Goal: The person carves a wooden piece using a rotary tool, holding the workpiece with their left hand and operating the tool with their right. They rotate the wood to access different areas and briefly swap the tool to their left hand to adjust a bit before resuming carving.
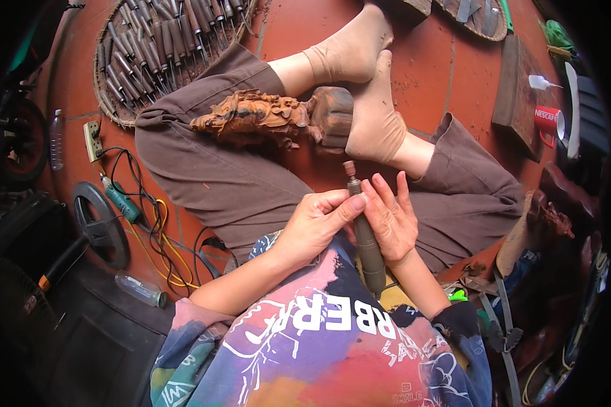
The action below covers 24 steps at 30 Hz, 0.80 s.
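A slim dark grey-green rotary tool (368, 249) points away from me in front of my chest, with a small reddish-brown bit (349, 168) at its tip. My left hand (312, 222) grips its upper part, thumb laid across near the neck. Against the tool's right side rests my right hand (392, 227), its fingers stretched out and the palm turned toward it. Beyond the hands, a carved wooden figure (254, 114) lies on its side across my left leg. Its dark blocky base (332, 117) is beside my socked foot (377, 112).
A round woven tray (105, 88) of wooden-handled chisels stands far left. At left are a power strip (92, 141), tangled cables (157, 234), a green tool (121, 201) and plastic bottles. A wooden block (517, 98) and a red mug (548, 122) are at right. Wood chips dot the tiles.
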### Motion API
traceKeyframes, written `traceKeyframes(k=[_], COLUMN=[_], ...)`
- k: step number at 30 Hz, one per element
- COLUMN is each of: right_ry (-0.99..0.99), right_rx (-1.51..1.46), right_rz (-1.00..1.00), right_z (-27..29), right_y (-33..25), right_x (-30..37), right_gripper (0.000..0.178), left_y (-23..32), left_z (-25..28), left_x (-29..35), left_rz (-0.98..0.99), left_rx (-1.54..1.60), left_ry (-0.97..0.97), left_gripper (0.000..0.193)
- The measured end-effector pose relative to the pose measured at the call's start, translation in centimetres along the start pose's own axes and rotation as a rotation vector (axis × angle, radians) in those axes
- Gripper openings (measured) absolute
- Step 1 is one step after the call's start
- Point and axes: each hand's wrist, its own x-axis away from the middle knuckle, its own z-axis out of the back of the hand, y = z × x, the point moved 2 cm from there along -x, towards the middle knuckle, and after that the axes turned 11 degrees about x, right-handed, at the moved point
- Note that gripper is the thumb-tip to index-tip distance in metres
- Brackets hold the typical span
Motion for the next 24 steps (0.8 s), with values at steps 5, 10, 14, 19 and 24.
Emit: traceKeyframes(k=[5,10,14,19,24], right_ry=[-0.047,0.111,0.512,0.201,0.068], right_rx=[-0.095,0.131,0.327,0.797,0.553], right_rz=[-0.076,-0.656,-1.364,-1.506,-1.803], right_z=[2.5,11.9,21.4,24.4,24.0], right_y=[0.3,4.4,8.8,3.5,1.5], right_x=[0.7,10.6,28.0,42.8,52.0], right_gripper=[0.044,0.038,0.014,0.032,0.041], left_y=[-0.6,-0.6,-2.4,-2.9,-3.0], left_z=[-1.2,-1.8,-1.8,-2.6,-1.9], left_x=[-0.5,-1.7,-2.8,-3.1,-3.1], left_rz=[0.075,0.088,0.142,0.176,0.191], left_rx=[0.083,-0.088,-0.050,-0.081,-0.093], left_ry=[-0.042,-0.059,-0.063,-0.055,-0.004], left_gripper=[0.034,0.035,0.038,0.041,0.040])
